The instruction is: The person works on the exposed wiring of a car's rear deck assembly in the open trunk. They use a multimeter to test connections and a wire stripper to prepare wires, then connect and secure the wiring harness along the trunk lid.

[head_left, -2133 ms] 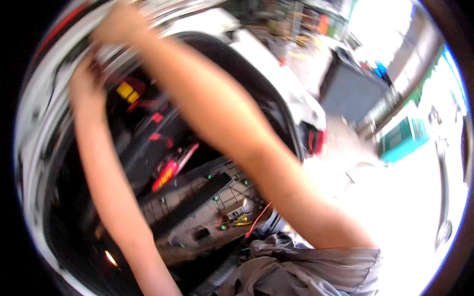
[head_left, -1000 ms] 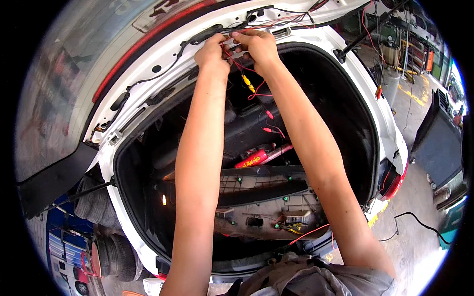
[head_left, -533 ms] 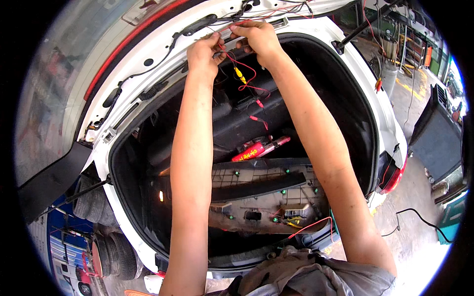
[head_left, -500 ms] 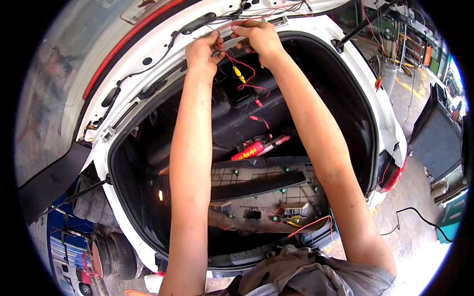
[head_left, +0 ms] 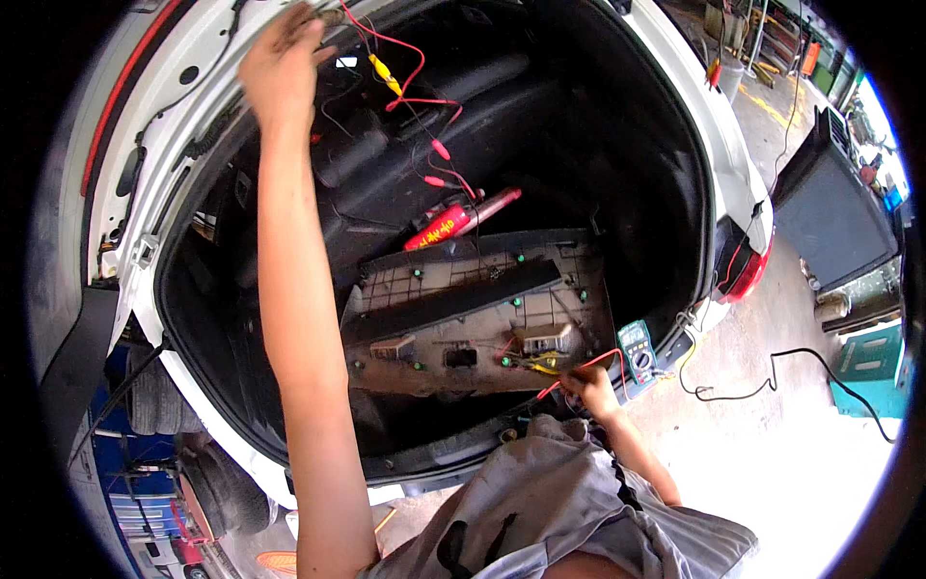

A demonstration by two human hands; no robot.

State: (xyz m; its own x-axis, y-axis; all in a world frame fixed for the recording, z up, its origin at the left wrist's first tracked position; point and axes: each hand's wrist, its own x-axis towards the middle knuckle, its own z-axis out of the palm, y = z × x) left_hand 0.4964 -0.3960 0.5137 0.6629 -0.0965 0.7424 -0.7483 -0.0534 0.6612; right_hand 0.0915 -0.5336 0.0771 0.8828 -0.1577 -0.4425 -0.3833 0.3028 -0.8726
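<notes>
My left hand (head_left: 282, 60) pinches wiring at the tailgate edge (head_left: 164, 145). My right hand (head_left: 590, 391) grips a red probe lead (head_left: 579, 372) beside the multimeter (head_left: 637, 349). A trim panel (head_left: 473, 309) fills the boot.

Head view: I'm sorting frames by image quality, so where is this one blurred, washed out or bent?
Head view: the left hand, raised to the open hatch, is smeared by motion; the concrete floor at lower right is washed out by daylight; the car boot interior stays dark; the white body edge bows with the fisheye; the right hand by the meter is fairly sharp.

Red cylinder (head_left: 461, 222) – grey trim panel (head_left: 477, 314) beneath.
</notes>
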